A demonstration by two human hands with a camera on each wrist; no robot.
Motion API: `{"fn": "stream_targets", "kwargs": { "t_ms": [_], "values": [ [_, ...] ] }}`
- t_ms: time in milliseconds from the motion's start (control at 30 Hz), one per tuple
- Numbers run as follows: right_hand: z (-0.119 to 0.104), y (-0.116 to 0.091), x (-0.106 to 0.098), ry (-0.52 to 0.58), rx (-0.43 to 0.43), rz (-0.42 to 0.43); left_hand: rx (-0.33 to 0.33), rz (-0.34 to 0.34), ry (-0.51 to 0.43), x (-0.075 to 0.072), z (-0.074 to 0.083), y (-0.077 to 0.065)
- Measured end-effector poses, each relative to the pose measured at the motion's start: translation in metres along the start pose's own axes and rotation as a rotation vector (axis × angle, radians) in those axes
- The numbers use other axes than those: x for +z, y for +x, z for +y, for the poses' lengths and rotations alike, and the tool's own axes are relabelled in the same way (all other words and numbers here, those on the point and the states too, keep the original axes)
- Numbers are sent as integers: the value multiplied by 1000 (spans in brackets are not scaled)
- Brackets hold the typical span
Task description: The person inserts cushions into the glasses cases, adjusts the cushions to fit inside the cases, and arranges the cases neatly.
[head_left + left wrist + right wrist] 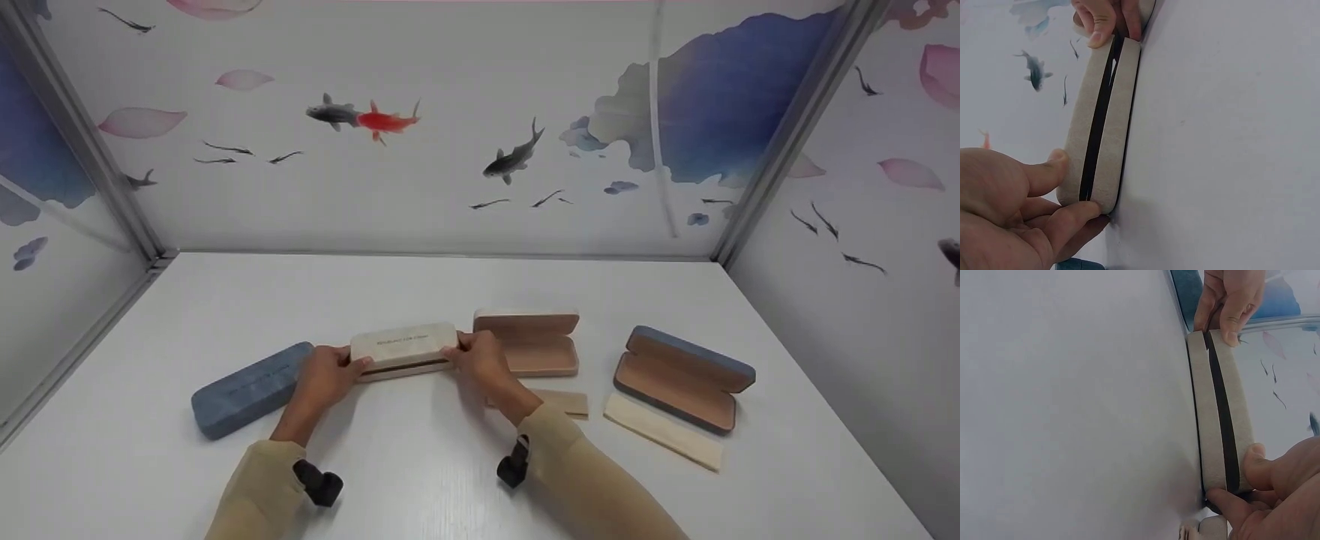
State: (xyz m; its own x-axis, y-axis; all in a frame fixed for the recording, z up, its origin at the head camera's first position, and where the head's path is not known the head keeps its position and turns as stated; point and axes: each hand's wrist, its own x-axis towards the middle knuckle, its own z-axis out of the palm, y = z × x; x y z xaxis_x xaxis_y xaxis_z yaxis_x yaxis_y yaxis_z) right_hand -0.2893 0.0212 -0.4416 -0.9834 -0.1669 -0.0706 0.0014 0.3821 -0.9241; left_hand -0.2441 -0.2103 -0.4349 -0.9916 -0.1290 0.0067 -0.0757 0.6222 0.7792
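A cream glasses case [405, 345] with lettering on its lid stands on the white table, its lid slightly ajar. Through the gap, a dark strip runs along the front in both wrist views. My left hand [328, 381] grips the case's left end, thumb on the lid and fingers lower down at the end. At the right end my right hand [486, 365] pinches it the same way, with the thumb [1257, 461] on the lid edge. What lies inside the case is hidden.
Left of it lies a closed blue glasses case [251, 390], partly behind my left hand. On the right are an opened cream case [536, 354], an opened blue case [675, 386], a beige folded cloth [562, 403] and a cream cloth [664, 433]. A printed wall [420, 210] bounds the table's back.
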Motion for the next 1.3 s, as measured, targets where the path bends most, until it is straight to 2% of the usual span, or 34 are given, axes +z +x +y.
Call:
{"fn": "stream_targets", "kwargs": {
  "t_ms": [233,533,1000,1300],
  "values": [
    [2,1,3,10,13,3,-38,-3,-4,2,-1,-2],
    [1,1,3,1,6,17,-5,6,-15,4,-1,-3],
    [-1,2,4,-79,15,50,10,27,-7,4,0,-4],
    [-1,2,6,-66,37,59,-4,36,-1,6,-1,-4]
  ]
}}
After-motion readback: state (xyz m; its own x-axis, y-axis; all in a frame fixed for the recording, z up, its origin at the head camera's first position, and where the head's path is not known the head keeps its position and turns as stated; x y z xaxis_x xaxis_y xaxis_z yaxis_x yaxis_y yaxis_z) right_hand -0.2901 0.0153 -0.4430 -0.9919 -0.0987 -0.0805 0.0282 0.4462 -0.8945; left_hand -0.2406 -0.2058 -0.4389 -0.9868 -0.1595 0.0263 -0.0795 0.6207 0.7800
